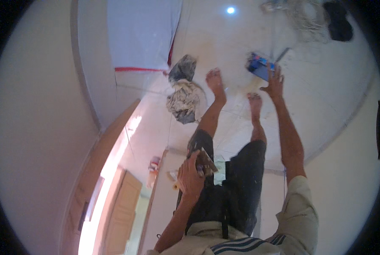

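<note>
My left hand point(190, 177) is closed around the handle of what looks like a putty knife point(207, 162), held in front of my left thigh. Its flat blade is broad and brownish. My right hand point(276, 86) reaches far out over the floor with its fingers spread. Just beyond those fingertips lies a blue box-like thing point(258, 67) with some red and light patches, and the fingers overlap its near corner. A thin grey strip point(283, 54) rests beside it; its kind is unclear.
Crumpled dark and pale cloths point(184, 97) lie left of my feet. Behind them hangs a white sheet with a red edge point(141, 69). Coiled pale cord point(307, 19) and a black item point(338, 21) lie at the far right. A wooden door point(124, 208) stands at lower left.
</note>
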Tool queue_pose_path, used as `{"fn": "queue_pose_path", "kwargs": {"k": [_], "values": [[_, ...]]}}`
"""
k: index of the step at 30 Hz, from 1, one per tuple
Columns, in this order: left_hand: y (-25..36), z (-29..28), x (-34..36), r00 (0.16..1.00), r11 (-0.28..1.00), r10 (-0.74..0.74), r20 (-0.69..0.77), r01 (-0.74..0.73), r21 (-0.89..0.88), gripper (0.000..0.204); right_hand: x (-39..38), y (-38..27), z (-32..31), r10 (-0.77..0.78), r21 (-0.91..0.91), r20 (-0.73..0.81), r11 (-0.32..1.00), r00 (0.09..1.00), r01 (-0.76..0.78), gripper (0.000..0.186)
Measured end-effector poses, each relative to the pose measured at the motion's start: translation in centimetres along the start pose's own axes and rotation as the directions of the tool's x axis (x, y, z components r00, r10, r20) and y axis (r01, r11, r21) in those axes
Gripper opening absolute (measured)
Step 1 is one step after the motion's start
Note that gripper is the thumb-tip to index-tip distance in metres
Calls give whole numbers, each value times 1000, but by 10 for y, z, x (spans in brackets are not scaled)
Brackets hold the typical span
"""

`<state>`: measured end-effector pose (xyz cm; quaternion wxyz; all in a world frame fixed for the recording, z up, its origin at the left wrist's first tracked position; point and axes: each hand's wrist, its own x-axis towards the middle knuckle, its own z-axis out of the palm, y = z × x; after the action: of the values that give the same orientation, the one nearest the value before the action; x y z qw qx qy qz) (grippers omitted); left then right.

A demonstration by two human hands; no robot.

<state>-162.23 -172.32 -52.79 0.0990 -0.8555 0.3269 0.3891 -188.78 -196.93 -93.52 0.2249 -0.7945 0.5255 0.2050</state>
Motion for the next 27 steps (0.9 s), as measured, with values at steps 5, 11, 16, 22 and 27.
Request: {"fn": "queue_pose_path", "kwargs": {"k": [5,11,16,22,27], "values": [[20,26,-27,995,1000,-19,-100,17,-20,69,42,39,54,-196,-34,-124,981,973,193,142],[43,61,-49,988,989,-142,-64,138,-58,76,57,13,39,-191,57,-171,978,967,203,129],[63,78,-67,982,950,-175,-77,148,-273,78,-35,-22,-68,-204,97,-181,970,962,224,134],[36,75,-147,918,821,-303,-254,117,-559,62,-196,-133,-274,-479,72,-172,866,861,495,137],[-34,37,-200,722,503,-627,-292,89,-860,44,-317,-220,-384,-673,20,-91,736,734,677,136]]}}
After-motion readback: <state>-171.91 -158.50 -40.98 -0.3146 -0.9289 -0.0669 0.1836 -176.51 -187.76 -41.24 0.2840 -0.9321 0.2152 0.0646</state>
